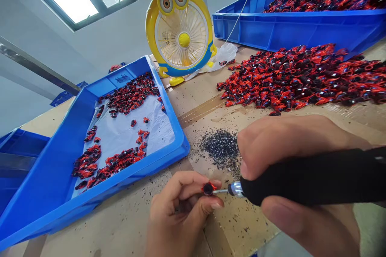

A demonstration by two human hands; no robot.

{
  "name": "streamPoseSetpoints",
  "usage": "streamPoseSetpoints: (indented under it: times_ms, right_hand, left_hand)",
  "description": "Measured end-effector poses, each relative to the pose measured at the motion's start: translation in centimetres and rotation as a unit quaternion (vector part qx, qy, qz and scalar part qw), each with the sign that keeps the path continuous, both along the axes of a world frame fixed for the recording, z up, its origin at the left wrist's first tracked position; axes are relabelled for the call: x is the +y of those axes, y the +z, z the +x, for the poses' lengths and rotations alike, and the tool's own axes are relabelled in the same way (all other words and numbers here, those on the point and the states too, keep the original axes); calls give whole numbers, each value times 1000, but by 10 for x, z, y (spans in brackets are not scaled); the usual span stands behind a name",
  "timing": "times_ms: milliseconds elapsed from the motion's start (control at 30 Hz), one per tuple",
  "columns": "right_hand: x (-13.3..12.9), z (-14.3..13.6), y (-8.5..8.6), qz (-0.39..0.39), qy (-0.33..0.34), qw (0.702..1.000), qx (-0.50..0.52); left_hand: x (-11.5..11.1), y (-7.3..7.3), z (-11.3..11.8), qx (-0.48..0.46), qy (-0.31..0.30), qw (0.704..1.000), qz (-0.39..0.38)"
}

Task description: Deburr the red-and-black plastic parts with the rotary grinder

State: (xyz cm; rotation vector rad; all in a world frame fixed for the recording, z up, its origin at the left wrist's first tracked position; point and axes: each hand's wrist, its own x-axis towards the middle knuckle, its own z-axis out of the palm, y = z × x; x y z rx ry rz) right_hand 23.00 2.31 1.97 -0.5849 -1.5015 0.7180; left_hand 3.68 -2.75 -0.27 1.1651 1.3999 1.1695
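Note:
At the bottom centre, my left hand (183,209) pinches a small red and black part (208,188) between thumb and fingers, its round dark opening facing me. My right hand (289,148) is wrapped round a thick black power tool (310,176) that enters from the right edge. The tool's silver collar (237,189) holds a thin metal bit (221,191), whose tip meets the right side of the part. Just beyond the hands lies a heap of black shavings (221,146) on the brown tabletop.
A blue tray (177,144) with a white liner and many red and black parts stands at the left. A large pile of such parts (289,76) lies at the right, before a filled blue crate (253,28). A yellow fan (183,40) stands at the back.

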Motion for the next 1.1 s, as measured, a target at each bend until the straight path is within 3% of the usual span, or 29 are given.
streamPoseSetpoints:
  times_ms: [200,467,867,1100]
  right_hand:
    - [6,9,-2,35,36,998,-47]
    - [10,13,-2,56,40,995,-69]
    - [9,17,-4,56,51,992,-97]
    - [-1,3,7,34,-76,994,-66]
  left_hand:
    - [-1,1,1,-21,-8,1000,16]
    - [3,1,-1,56,8,997,60]
    - [3,3,3,45,3,998,43]
    - [2,1,1,21,-8,1000,-7]
